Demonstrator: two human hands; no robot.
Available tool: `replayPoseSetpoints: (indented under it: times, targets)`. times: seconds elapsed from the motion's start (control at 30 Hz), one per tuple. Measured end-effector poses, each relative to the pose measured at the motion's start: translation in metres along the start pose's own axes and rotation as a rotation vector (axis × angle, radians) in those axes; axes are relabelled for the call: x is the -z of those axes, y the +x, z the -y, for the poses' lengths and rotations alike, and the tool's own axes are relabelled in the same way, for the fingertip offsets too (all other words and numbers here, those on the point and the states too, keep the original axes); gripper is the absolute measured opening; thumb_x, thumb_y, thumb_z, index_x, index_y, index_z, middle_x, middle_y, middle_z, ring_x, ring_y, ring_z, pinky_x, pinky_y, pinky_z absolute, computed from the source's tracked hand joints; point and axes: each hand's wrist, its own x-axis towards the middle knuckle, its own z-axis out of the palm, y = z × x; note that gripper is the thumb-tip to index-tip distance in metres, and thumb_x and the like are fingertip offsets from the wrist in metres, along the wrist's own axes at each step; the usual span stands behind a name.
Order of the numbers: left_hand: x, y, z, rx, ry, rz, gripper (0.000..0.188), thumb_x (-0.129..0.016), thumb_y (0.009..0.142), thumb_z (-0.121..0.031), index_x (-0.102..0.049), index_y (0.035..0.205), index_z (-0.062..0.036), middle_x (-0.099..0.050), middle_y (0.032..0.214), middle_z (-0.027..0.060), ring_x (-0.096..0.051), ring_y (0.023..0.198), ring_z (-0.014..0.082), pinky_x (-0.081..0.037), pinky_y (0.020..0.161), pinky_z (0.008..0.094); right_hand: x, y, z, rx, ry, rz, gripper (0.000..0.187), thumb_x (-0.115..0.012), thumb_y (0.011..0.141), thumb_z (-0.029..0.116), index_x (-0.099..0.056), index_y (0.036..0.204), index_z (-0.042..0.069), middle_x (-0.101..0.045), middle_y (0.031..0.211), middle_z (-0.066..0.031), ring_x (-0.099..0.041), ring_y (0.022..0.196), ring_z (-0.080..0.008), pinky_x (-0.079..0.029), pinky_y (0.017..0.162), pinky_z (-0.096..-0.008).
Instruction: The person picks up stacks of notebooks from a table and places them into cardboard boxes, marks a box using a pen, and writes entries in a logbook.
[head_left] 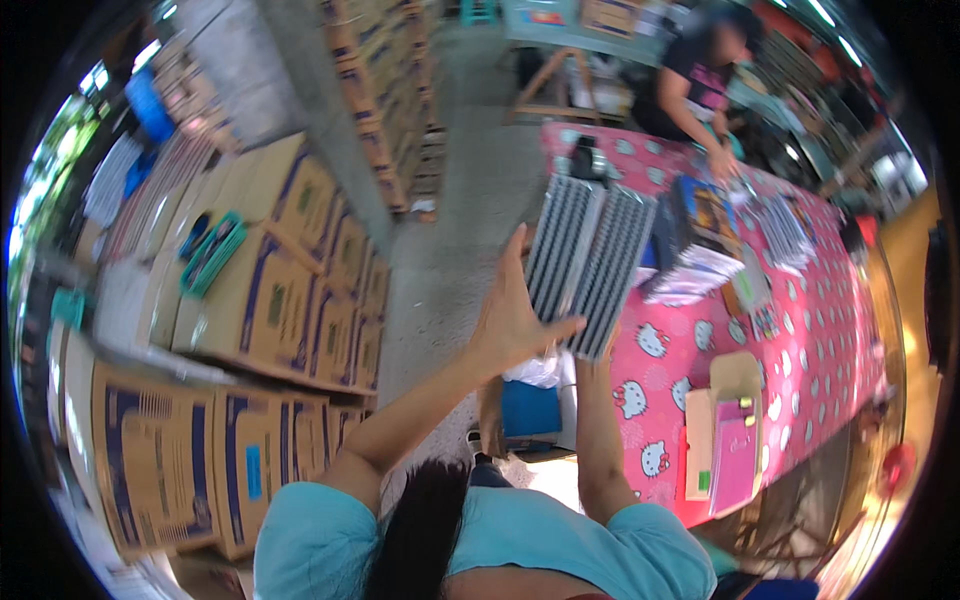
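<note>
Both my hands hold up a stack of spiral notebooks (590,265), two rows side by side with their dark coiled edges toward me. My left hand (512,322) grips the left side, its thumb reaching across the near corner. From below, my right hand (597,362) meets the stack's near right end; its fingers are hidden behind the notebooks. The stack is off the pink table (655,385), over its left edge. Just right of it on the table stands a pile of books or notebooks with dark picture covers (708,215).
An open carton (737,375) with pink notebooks lies on the table's near part. More notebooks (783,235) lie farther right, where another person (690,95) works. Sealed cartons (270,300) are stacked along the left, a teal basket (212,255) on top. Tall stacked cartons (375,100) stand beyond.
</note>
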Motion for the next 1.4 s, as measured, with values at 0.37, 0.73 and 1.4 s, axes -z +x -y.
replayPoseSetpoints:
  times: [0.37,0.73,1.4]
  targets:
    - [0.265,-0.398,-0.093,0.184,-0.524,-0.799,0.111,-0.075,0.055,-0.018,-0.011,0.145,-0.0032,-0.022,0.148,0.0129,-0.025,0.134,0.0204,-0.014,0.11,0.0323,-0.232,-0.172,-0.127,-0.331,0.094,0.495,0.06,-0.055,0.083,0.031,-0.038,0.129,-0.003,-0.055,0.115,-0.0197,-0.054,0.106,-0.0317,-0.042,0.093,-0.0493]
    - [0.192,-0.879,-0.216,-0.095,-0.091,-2.142,0.059,-0.055,0.076,-0.025,-0.04,0.126,0.0026,-0.057,0.108,0.0151,-0.06,0.093,0.0271,-0.051,0.081,0.0375,-0.583,-0.532,-0.206,-0.619,-0.345,1.327,0.051,-0.068,0.073,0.013,-0.051,0.118,-0.003,-0.059,0.1,-0.0082,-0.057,0.092,-0.0161,-0.045,0.083,-0.0277]
    - [0.396,-0.93,-0.15,0.261,-0.301,-1.813,0.099,-0.063,0.069,-0.029,-0.003,0.147,-0.011,-0.03,0.138,0.0194,-0.04,0.121,0.0282,-0.039,0.096,0.0368,-0.668,-0.732,-0.396,-1.399,-0.369,1.641,0.078,-0.066,0.08,0.028,-0.022,0.145,0.023,-0.02,0.148,-0.0161,-0.029,0.133,-0.0224,-0.036,0.1,-0.0381]
